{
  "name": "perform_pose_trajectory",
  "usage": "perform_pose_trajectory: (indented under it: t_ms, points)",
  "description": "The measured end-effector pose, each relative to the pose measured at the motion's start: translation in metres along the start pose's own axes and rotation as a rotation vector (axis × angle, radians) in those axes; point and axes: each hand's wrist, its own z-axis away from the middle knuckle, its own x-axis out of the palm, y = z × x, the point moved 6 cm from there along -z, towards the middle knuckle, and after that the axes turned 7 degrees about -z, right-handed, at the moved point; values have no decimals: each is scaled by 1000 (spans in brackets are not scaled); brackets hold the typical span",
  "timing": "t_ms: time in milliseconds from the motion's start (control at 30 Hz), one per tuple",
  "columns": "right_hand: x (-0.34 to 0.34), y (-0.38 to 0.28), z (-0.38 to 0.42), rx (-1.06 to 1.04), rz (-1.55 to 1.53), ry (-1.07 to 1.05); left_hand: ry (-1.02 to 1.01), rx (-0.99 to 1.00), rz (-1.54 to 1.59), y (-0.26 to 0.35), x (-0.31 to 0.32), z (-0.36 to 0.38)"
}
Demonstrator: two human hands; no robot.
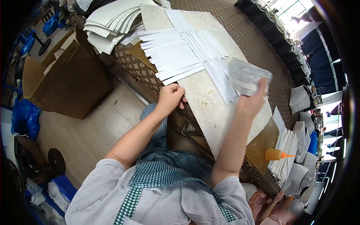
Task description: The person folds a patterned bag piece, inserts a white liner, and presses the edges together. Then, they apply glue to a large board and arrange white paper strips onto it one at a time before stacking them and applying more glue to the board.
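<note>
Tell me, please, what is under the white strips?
The pale board shows around the white strips, with a brown board past their left ends. Whatever the strips cover cannot be seen.

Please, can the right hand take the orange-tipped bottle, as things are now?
Probably not immediately: the right hand is occupied by a pale flat bundle. With that set down, likely yes; I see nothing blocking the way to the bottle.

Glaring windows, fisheye distortion, dark corners.
</note>
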Motion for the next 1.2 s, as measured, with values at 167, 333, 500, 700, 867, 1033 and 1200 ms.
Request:
perform_pose_trajectory:
  t_ms: [167,333,500,700,867,1033,1200]
  points:
    - [41,-77,-20,-368,94,-288,-25,146,147,-7,7,10]
    - [92,42,48,-590,856,-879,60,55,258,-25,-10,34]
    - [97,120,107,-674,1042,-1472,304,75,405,-18,-60,26]
    - [81,145,132,-680,1170,-1645,284,74,343,-6,-72,12]
    - [78,149,134,-691,1197,-1611,314,141,309,-4,-70,9]
    - [78,151,137,-748,1150,-1426,324,195,206,4,-74,7]
    - [82,152,120,-625,988,-1147,355,188,281,3,-89,6]
